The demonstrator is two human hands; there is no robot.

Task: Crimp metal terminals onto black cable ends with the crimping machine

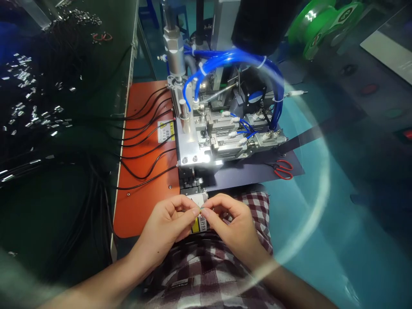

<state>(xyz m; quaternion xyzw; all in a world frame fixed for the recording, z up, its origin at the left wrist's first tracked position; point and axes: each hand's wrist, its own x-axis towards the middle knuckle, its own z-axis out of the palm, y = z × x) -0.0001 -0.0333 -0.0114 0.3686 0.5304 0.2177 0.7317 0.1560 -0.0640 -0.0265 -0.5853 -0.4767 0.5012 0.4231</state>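
My left hand (172, 219) and my right hand (230, 214) meet fingertip to fingertip in front of my lap. Each pinches thumb against forefinger on thin coloured wires (201, 210), of which only tiny green and orange bits show between the fingers. Just beyond the fingertips is the front end of a machine (193, 150), with a metal plate and a black feed track. Below the fingers a yellow and white label (202, 224) is partly covered by my hands. Several black cables (148, 156) run in a row into the machine's left side.
An orange board (151, 206) lies left of the machine. Red-handled scissors (283, 169) rest on the dark base plate at right. Blue air hoses (234, 56) arch above the machine. A dark table (64, 206) at far left carries bundled cables with shiny metal ends. A green reel (317, 25) hangs upper right.
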